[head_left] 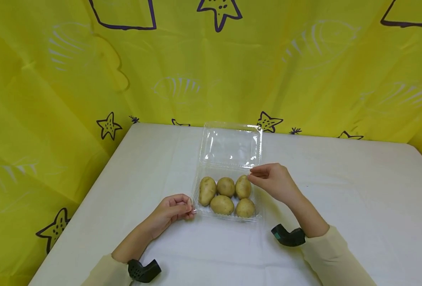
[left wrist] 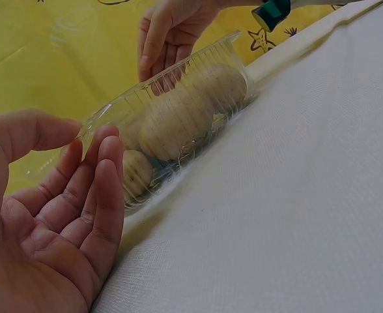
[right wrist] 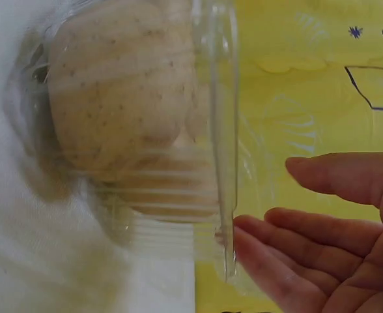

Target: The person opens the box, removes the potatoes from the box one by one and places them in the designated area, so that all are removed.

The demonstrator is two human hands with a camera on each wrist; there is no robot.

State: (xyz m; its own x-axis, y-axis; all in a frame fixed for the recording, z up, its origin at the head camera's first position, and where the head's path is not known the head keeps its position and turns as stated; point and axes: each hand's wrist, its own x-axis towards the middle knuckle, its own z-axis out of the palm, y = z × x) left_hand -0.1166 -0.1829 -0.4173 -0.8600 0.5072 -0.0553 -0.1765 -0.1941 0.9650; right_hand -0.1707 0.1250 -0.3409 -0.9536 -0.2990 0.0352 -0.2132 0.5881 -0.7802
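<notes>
A clear plastic clamshell container (head_left: 228, 219) lies on the table with its transparent lid (head_left: 231, 147) folded back. Several potatoes (head_left: 222, 205) fill its base. At the front left corner my left hand (head_left: 173, 212) pinches the rim between thumb and index finger; the left wrist view shows the thumb (left wrist: 45, 134) over the edge. My right hand (head_left: 275, 180) is at the right side, near the hinge and the back right potato (head_left: 243, 186). In the right wrist view its thumb stands apart from the fingers (right wrist: 309, 248), and one fingertip is at the rim (right wrist: 224, 130).
A white cloth covers the table (head_left: 339, 190). Behind it and along the left hangs a yellow curtain (head_left: 211, 79) printed with stars and fish. Black wrist cameras (head_left: 288, 235) sit on both forearms.
</notes>
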